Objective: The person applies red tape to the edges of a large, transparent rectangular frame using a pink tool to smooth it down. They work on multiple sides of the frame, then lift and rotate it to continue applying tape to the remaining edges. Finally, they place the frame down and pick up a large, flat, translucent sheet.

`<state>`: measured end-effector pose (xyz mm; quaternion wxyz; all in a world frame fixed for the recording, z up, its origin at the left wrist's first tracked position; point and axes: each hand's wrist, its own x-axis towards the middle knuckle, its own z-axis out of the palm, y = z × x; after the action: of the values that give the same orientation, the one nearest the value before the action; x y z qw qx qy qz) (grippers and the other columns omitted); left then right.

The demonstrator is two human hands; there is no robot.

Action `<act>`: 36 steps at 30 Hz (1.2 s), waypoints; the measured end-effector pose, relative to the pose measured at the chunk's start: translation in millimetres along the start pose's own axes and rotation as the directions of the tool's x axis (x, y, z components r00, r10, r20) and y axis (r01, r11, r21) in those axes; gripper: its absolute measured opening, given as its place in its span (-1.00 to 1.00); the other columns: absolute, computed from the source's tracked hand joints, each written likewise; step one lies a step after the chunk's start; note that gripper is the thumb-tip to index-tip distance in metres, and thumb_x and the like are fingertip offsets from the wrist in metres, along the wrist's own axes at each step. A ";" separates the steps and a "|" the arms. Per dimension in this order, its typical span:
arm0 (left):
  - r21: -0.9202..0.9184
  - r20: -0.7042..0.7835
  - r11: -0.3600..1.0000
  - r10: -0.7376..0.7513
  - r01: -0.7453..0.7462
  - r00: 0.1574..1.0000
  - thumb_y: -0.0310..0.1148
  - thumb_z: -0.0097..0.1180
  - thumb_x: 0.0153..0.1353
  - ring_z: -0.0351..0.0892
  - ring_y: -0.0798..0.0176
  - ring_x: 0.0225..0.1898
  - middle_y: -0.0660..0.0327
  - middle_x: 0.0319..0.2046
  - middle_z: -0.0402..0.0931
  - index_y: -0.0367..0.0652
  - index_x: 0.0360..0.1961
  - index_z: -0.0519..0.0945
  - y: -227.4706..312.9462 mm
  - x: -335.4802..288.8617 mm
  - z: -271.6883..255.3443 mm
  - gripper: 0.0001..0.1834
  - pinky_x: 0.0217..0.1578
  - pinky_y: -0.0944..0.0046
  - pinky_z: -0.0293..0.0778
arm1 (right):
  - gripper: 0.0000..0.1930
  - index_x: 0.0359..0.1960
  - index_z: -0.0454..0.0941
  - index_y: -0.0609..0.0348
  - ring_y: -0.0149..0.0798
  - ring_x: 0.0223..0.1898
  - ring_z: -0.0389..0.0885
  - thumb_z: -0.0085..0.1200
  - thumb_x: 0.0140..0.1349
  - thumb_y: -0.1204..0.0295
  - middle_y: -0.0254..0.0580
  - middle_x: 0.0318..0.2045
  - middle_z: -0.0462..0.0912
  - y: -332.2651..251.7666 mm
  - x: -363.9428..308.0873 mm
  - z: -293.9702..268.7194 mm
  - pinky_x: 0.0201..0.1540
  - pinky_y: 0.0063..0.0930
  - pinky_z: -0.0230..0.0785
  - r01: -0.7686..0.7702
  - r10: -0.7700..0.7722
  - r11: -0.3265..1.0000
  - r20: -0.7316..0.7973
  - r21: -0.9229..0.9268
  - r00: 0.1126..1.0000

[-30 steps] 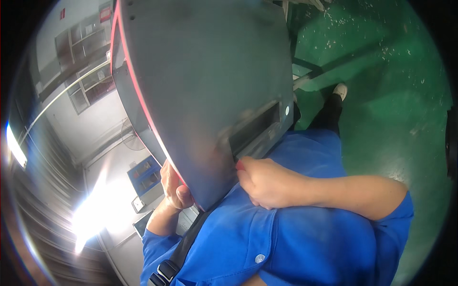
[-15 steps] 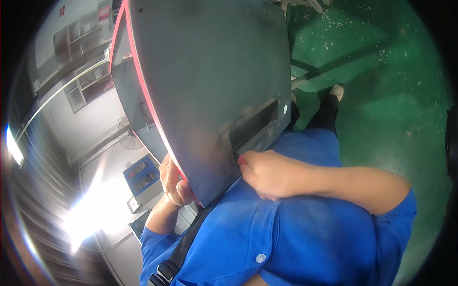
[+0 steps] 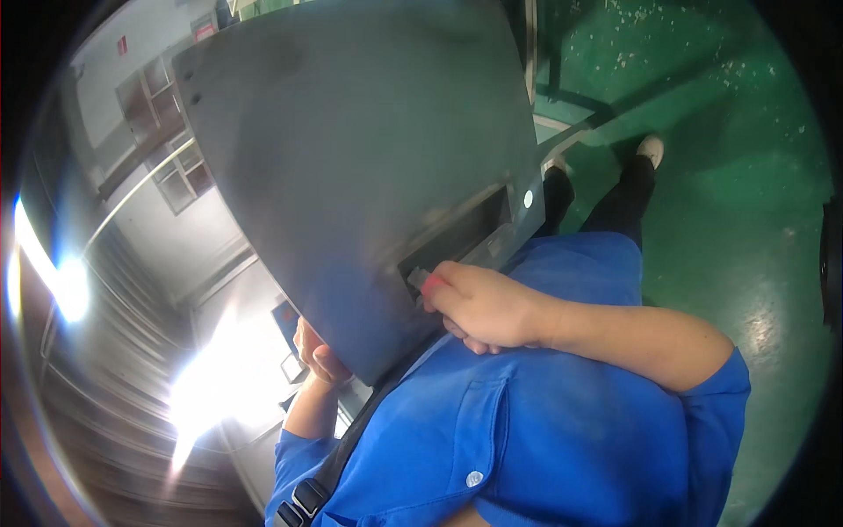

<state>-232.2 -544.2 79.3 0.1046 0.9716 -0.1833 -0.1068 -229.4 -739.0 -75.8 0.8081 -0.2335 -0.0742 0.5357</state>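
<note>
A large dark grey panel (image 3: 351,158), smooth-faced and tilted, fills the middle in front of my blue shirt. Near its lower right side is a long rectangular cutout (image 3: 479,227), with a round white dot beside it. My left hand (image 3: 320,353) grips the panel's lower left edge; some of its fingers are hidden behind it. Closed in a fist, my right hand (image 3: 487,306) pinches a small tool with a red part and a greyish tip (image 3: 419,279). That tip is at the near end of the cutout. The tool's exact kind is unclear.
Green floor (image 3: 702,263) scattered with pale chips lies to the right. Metal frame legs (image 3: 562,136) stand beyond the panel, near my feet. On the left are a white wall with windows (image 3: 180,180), a glaring light and a ribbed dark curtain-like surface.
The panel has tilted so its face shows more, and its red-trimmed left side is out of sight. My right hand has shifted slightly, and the tool's greyish tip now shows at the cutout.
</note>
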 end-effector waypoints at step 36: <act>-0.010 0.059 0.985 0.175 -0.174 0.983 -0.03 -0.49 0.27 0.46 0.01 -0.57 -0.01 -0.54 0.46 -0.34 -0.56 0.48 -0.8 4.6 -3.8 -0.37 -0.56 0.19 0.34 | -0.59 -0.55 0.33 0.10 -0.54 -0.92 0.12 -0.42 0.30 0.11 -0.39 -0.82 0.22 -4.9 7.3 19.7 -0.95 -0.68 -0.11 -0.392 0.027 0.323 0.405 0.862 0.914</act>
<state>-226.8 -544.6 82.0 0.1102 0.9480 -0.2706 -0.1263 -229.5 -728.1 -57.2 0.6943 0.3484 0.1454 0.6128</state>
